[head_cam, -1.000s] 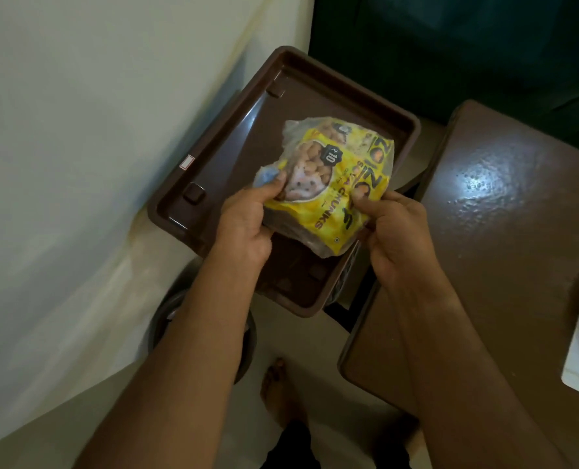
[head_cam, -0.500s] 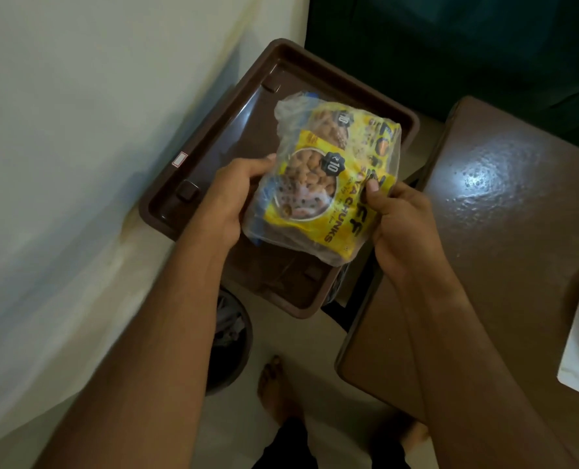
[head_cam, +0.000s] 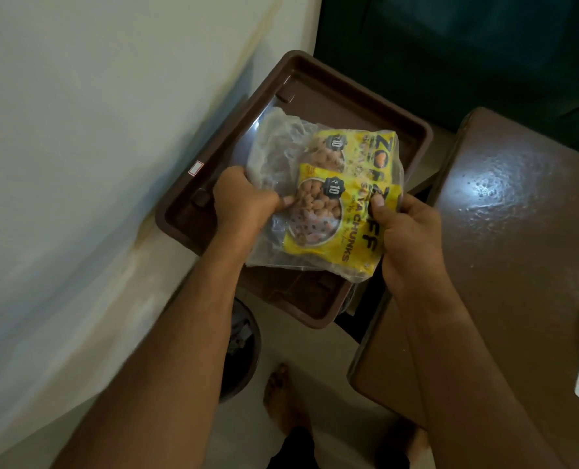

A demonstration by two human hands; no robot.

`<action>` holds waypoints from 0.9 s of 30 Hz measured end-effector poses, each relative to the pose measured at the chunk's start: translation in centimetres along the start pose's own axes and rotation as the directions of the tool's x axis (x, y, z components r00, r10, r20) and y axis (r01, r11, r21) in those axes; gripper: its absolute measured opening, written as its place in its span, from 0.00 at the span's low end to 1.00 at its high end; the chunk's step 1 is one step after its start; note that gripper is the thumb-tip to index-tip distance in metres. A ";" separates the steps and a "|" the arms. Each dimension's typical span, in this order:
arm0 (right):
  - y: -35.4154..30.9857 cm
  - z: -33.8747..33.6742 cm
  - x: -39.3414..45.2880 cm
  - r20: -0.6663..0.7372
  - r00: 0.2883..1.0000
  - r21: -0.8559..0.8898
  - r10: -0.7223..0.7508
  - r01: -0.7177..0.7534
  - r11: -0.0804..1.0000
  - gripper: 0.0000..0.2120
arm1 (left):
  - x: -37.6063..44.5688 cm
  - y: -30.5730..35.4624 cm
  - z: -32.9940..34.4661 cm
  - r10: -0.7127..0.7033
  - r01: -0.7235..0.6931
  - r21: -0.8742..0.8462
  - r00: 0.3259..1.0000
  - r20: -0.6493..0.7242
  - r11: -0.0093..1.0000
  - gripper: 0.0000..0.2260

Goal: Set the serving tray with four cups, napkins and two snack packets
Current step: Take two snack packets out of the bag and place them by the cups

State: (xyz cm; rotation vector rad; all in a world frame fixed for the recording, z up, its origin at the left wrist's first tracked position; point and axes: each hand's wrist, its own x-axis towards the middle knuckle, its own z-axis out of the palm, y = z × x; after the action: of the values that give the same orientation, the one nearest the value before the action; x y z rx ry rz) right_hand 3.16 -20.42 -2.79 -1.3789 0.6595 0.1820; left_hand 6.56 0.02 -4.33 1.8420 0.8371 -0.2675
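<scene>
Both hands hold the clear plastic bag (head_cam: 281,157) of two yellow snack packets (head_cam: 335,214) above the empty brown plastic tray (head_cam: 315,309): left hand (head_cam: 244,201) clenched on its left side, right hand (head_cam: 406,231) pinching the right edge, probably to get the packets out.

- One brown serving tray (head_cam: 355,106).
- Two yellow snack packets (head_cam: 335,225) (head_cam: 352,147), inside one clear plastic bag (head_cam: 274,147).
- Two hands: left hand (head_cam: 244,204), right hand (head_cam: 406,235).
- One brown tabletop (head_cam: 518,231).
- One dark bin (head_cam: 244,346) on the floor.
</scene>
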 end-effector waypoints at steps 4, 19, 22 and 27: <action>-0.1 -0.3 0.0 -0.031 0.999 0.013 -0.016 0.016 1.000 0.08 | -0.1 -0.2 -0.4 0.007 -0.004 -0.127 1.000 0.023 0.992 0.33; 0.3 -0.3 0.9 -0.166 0.985 0.046 0.045 -0.038 0.998 0.03 | -0.8 0.2 -0.5 0.379 -0.245 0.329 0.809 -0.449 0.912 0.35; 0.2 0.2 0.9 -0.192 0.980 0.203 0.061 -0.021 0.979 0.04 | -3.6 0.0 -0.3 0.472 -0.353 0.322 0.747 -0.468 0.878 0.24; -0.3 2.2 -0.5 -0.131 0.974 0.412 0.185 -0.116 0.904 0.12 | -9.7 -1.9 1.6 0.088 -0.082 0.261 0.996 -0.015 0.962 0.38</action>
State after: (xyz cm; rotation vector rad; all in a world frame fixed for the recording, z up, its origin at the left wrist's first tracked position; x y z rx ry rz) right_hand 3.64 -18.23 -2.22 -0.9511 0.8916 0.0479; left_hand -1.46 -5.09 -1.21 2.1254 0.7665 -0.3110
